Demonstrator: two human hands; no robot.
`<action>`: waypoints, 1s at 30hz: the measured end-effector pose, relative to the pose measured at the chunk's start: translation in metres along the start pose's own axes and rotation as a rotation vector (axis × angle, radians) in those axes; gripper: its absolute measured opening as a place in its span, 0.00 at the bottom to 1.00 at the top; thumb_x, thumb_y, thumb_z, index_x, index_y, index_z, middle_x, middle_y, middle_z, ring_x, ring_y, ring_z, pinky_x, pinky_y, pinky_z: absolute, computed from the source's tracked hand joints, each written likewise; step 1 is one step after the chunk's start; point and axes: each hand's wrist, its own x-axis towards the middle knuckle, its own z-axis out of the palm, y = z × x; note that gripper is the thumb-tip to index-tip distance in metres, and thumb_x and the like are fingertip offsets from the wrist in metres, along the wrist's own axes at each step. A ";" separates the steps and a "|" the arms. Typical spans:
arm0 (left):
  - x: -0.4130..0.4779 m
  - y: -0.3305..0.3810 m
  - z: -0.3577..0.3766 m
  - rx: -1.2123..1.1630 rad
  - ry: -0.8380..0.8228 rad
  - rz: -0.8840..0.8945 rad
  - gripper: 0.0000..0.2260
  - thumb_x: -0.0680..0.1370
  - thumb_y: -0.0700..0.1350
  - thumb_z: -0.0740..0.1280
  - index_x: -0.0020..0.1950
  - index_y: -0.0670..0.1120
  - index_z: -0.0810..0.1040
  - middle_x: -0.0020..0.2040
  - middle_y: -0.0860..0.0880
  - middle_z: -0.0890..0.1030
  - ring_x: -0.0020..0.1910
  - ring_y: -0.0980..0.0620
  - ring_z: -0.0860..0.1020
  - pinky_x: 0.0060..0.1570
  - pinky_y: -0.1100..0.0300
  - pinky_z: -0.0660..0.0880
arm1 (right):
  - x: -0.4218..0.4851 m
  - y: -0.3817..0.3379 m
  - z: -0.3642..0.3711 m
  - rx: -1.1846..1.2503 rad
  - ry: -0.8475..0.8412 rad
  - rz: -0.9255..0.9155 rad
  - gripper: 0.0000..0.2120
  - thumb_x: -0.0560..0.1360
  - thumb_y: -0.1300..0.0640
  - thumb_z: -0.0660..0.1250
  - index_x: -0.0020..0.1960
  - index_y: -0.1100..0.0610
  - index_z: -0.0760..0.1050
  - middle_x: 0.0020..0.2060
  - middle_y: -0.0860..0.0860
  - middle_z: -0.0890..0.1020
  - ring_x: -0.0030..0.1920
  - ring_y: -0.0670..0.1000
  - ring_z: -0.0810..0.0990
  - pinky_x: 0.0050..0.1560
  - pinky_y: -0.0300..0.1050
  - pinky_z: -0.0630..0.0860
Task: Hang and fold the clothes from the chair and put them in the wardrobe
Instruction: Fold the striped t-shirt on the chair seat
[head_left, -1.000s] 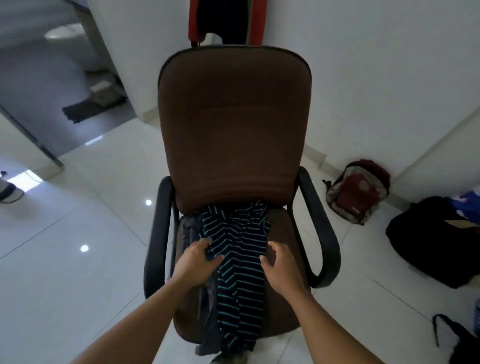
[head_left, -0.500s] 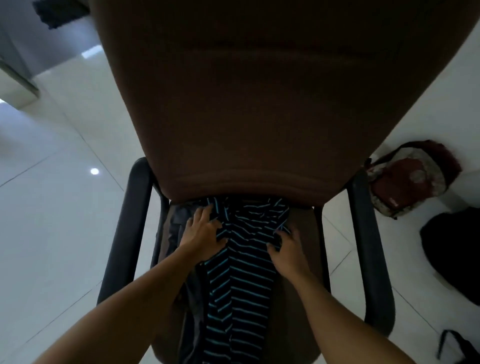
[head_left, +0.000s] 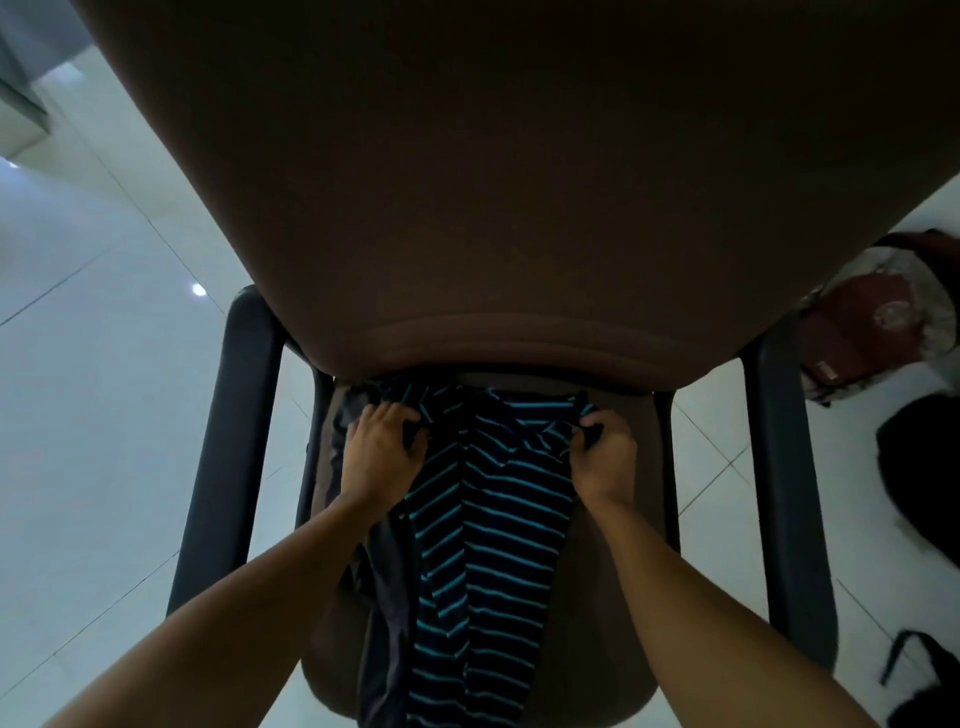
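Since a moment ago both hands have spread apart and closed. The left hand (head_left: 382, 454) and right hand (head_left: 602, 457) each have fingers (head_left: 395, 415) curled tight, pinching the striped shirt (head_left: 483, 545) at its top corners. One shirt lies on the chair (head_left: 519, 208) seat, over one grey garment (head_left: 384, 623) left of the fingers.

No text, brand, number or sign was legible anywhere in your view. The red backpack (head_left: 862, 322) on the floor at your right carried a round pale emblem and a small pale patch lower down, both too blurred for you to read. The striped shirt (head_left: 488, 530) on the chair (head_left: 519, 182) showed only teal lines on dark cloth, no print or tag.
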 end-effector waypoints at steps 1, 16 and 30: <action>0.000 0.001 -0.003 -0.031 0.032 -0.043 0.09 0.76 0.47 0.70 0.55 0.47 0.79 0.53 0.48 0.80 0.58 0.44 0.75 0.59 0.49 0.69 | -0.003 -0.001 -0.003 0.033 0.019 0.022 0.07 0.78 0.63 0.66 0.53 0.55 0.72 0.48 0.52 0.78 0.49 0.53 0.80 0.51 0.46 0.77; 0.008 0.009 -0.013 -0.179 0.009 0.073 0.09 0.71 0.40 0.73 0.48 0.47 0.77 0.50 0.49 0.79 0.51 0.46 0.77 0.52 0.51 0.75 | -0.002 -0.011 -0.010 0.047 -0.097 -0.100 0.08 0.79 0.59 0.65 0.58 0.52 0.74 0.41 0.48 0.81 0.38 0.51 0.82 0.41 0.52 0.82; 0.014 0.026 -0.042 -0.118 0.127 0.417 0.15 0.68 0.29 0.67 0.34 0.49 0.70 0.45 0.48 0.83 0.38 0.44 0.82 0.30 0.51 0.77 | 0.002 -0.030 -0.024 -0.113 -0.177 -0.421 0.14 0.77 0.71 0.61 0.49 0.55 0.80 0.54 0.49 0.78 0.52 0.48 0.79 0.55 0.43 0.77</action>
